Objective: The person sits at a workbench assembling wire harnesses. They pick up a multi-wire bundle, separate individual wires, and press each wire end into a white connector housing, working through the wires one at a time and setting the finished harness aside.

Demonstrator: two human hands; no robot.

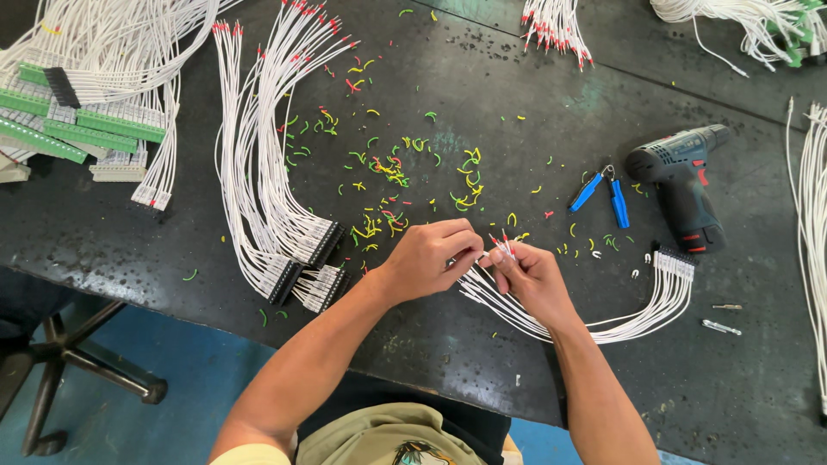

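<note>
Both hands (pixel 482 263) pinching, seemingly, white wires (pixel 594 327) near table edge (pixel 362 344).

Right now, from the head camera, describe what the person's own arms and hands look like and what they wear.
Both arms are bare from hand to upper arm. The left hand and right hand wear no gloves, and no rings, watch or wristband show. A pale yellow short sleeve edges the left upper arm at the bottom of the frame; the shirt front is olive-tan with a printed picture.
</note>
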